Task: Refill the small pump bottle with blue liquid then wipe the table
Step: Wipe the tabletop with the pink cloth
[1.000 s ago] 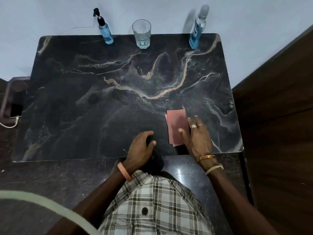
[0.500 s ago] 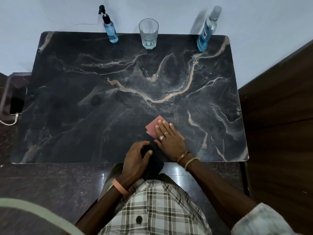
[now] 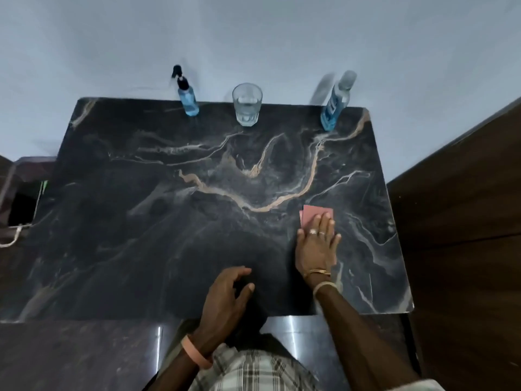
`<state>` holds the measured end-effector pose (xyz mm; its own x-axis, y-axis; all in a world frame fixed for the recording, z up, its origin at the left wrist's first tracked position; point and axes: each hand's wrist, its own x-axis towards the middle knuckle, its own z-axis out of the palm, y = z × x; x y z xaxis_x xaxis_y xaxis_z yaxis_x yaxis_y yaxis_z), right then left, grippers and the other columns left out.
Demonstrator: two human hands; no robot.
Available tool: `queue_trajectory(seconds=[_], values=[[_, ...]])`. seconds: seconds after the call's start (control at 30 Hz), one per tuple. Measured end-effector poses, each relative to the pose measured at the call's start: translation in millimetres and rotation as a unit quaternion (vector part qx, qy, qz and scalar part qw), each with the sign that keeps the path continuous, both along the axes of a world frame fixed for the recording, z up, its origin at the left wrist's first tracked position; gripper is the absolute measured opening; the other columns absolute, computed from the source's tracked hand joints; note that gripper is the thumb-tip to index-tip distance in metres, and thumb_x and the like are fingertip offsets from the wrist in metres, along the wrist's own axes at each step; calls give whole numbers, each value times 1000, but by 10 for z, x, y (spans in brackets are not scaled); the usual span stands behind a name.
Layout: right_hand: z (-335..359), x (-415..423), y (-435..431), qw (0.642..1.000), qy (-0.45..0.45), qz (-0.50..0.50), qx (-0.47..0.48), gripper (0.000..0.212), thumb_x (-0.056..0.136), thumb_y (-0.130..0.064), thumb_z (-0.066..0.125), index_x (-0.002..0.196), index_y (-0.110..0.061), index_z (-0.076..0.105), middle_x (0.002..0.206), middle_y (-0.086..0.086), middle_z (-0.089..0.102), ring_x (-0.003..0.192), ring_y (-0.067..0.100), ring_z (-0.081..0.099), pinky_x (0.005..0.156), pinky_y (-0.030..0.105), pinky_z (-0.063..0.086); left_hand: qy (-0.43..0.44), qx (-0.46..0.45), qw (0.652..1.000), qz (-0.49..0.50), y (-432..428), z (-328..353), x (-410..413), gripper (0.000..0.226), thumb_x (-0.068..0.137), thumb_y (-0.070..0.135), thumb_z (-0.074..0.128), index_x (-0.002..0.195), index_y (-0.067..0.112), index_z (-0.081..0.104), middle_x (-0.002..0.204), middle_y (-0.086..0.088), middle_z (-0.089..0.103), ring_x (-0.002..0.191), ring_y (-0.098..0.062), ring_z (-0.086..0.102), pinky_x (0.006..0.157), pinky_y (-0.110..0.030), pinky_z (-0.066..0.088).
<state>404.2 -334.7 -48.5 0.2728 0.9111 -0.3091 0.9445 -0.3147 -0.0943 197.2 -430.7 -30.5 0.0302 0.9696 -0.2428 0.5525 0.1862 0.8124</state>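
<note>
We see a black marble table (image 3: 141,221), rectangular with rounded corners, glossy and run through with tan and white veins. A flat pink cloth (image 3: 315,215), folded into a rectangle, lies on its right half. The right hand (image 3: 317,246) presses down on the cloth with its fingers (image 3: 324,224) straight and close together, gripping nothing; two of them carry rings. A thin metal bracelet and a pale band sit at that wrist.

The left hand (image 3: 225,297) rests at the table's near edge, its fingers loosely curled and holding nothing, with a smooth pink wristband (image 3: 194,355) behind it.

Along the far edge stand three things, well apart. At the left is the small pump bottle (image 3: 188,100), clear plastic holding blue liquid under a black pump. In the middle is a faceted clear glass (image 3: 247,104). At the right is a taller clear bottle (image 3: 334,105), partly filled with blue.
</note>
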Motion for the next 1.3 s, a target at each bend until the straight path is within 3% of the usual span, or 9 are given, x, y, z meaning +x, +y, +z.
queue_trajectory(seconds=[0.23,0.33,0.43,0.6,0.77,0.87,0.97,1.13,1.3], values=[[-87,-406,-212,920,47,389,-5,56,100,-41,31,146,-14,45,156,11,35,146,29,27,115,51,30,16,88,993,-73,459,37,50,21,97,13,59,108,29,66,107,20,63,101,0,58,89,-14,42],[-35,-59,186,967,-11,254,9,59,105,-37,23,156,-10,15,164,12,7,151,30,1,121,51,2,81,70,989,-97,718,-32,31,26,91,9,64,117,14,67,117,2,65,108,-13,59,100,-27,43],[-11,-5,271,995,29,89,22,63,104,-39,19,157,-8,4,164,14,-5,151,29,-8,121,48,-4,143,41,975,-165,944,-20,76,36,93,18,62,129,14,60,130,-2,59,119,-18,54,107,-29,36],[-96,-4,-64,929,3,366,51,63,102,-43,27,155,-10,23,162,13,13,151,28,7,122,46,7,168,39,965,-195,1127,-50,163,36,92,25,62,128,20,60,132,1,60,119,-17,53,105,-31,39],[-31,77,66,993,20,117,23,64,104,-41,20,156,-6,8,162,17,-4,151,31,-7,121,48,-6,206,11,959,-194,1107,-138,146,49,94,32,60,140,18,51,143,0,52,130,-17,48,110,-30,36],[-126,-201,-247,961,45,273,20,65,99,-44,29,151,-4,32,158,19,24,149,31,12,121,49,10,203,25,958,-202,1063,-152,150,44,96,32,55,138,20,52,144,-1,53,128,-17,50,108,-31,40],[-95,6,-120,924,19,380,36,64,101,-43,33,154,-8,24,162,15,15,151,28,10,122,45,4,205,32,955,-210,992,-224,140,50,98,30,52,146,19,44,152,-3,44,137,-18,43,113,-33,37],[1,-147,42,995,47,86,28,65,101,-37,26,156,-4,12,162,17,-1,151,32,-2,122,45,-6,184,40,966,-179,865,-297,70,48,101,26,51,148,17,44,157,0,36,143,-15,36,116,-25,26],[-224,-745,-533,941,103,318,47,61,88,-34,49,143,-9,47,154,13,35,144,30,32,115,45,19,43,60,991,-112,739,-225,-84,32,101,14,52,131,20,61,143,13,44,135,-5,41,112,-20,29]])
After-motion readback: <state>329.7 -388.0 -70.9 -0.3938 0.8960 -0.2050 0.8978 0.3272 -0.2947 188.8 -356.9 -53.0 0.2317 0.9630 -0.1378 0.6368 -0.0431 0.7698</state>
